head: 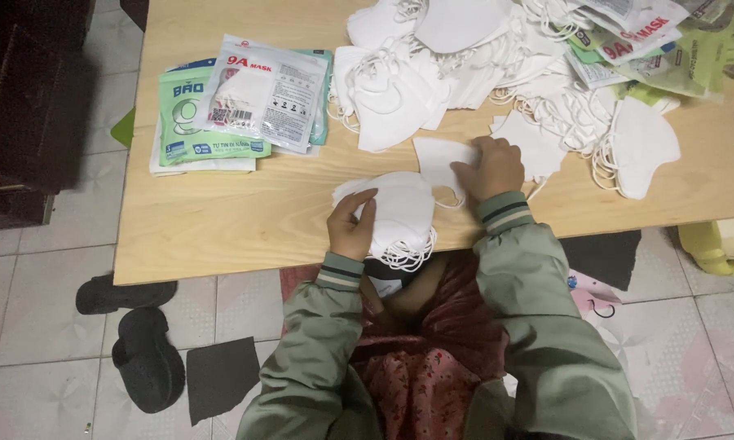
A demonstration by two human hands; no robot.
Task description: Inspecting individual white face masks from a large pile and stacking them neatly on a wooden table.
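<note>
A home used as a small packing workplace is suggested. A low wooden table [244,220] is set on a pale tiled floor [41,326]. Loose white face masks [416,81] are heaped at twelve o'clock, printed packets [236,106] at eleven, and dark slippers [143,350] at eight.

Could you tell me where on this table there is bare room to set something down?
Bare wood lies along the table's near edge, between the mask packets and left hand. The right strip below the loose masks is free. The far side is crowded.
</note>
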